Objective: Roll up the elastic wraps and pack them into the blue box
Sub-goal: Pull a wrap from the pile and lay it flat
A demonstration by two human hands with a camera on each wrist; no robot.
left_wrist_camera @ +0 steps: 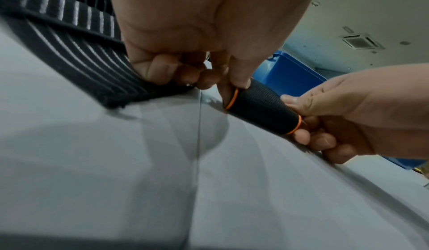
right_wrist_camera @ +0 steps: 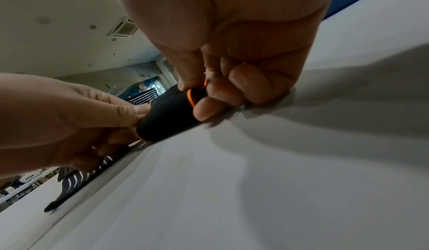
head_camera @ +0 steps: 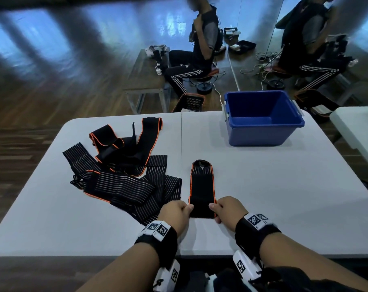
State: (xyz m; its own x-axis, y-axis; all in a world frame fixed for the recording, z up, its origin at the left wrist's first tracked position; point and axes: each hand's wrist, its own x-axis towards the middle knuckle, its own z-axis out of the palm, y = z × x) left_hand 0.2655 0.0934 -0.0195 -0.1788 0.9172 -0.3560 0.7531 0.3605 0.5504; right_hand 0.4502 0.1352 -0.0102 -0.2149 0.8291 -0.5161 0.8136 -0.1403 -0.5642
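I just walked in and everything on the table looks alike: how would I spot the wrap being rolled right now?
Start at the white table with the blue box at its far right. Near the front edge, both hands pinch one wrap, the left hand and right hand at its ends. It lies straight and alone, apart from the tangled pile to the left.

white table [head_camera: 263,186] — blue box [head_camera: 261,131] far right | loose wraps [head_camera: 119,165] left | one wrap [head_camera: 202,186] centre
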